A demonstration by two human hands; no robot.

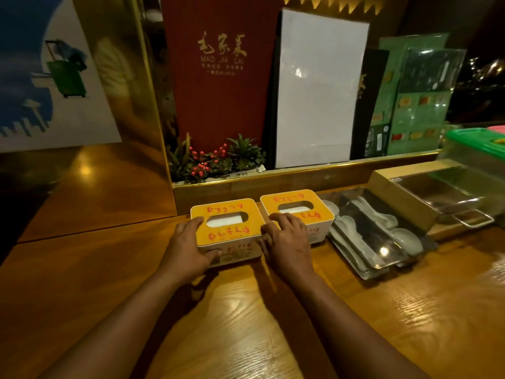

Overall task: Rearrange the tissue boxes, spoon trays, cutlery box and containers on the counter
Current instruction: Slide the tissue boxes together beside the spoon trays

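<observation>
Orange-topped tissue boxes are sitting side by side directly ahead of both hands. Left hand (pixel 188 246) is gripping the near box (pixel 228 228), whose long axis is running left to right; right hand (pixel 284 239) is resting spread across the far box (pixel 297 212).

The single head-worn view looks forward and steeply down from above the glossy wooden counter (pixel 246 324), close in. Both bare forearms run up from the bottom edge to mid-frame. The view faces a gold-trimmed back ledge (pixel 300 176) holding upright menus, and wide-angle distortion bends the edges of the picture.
</observation>
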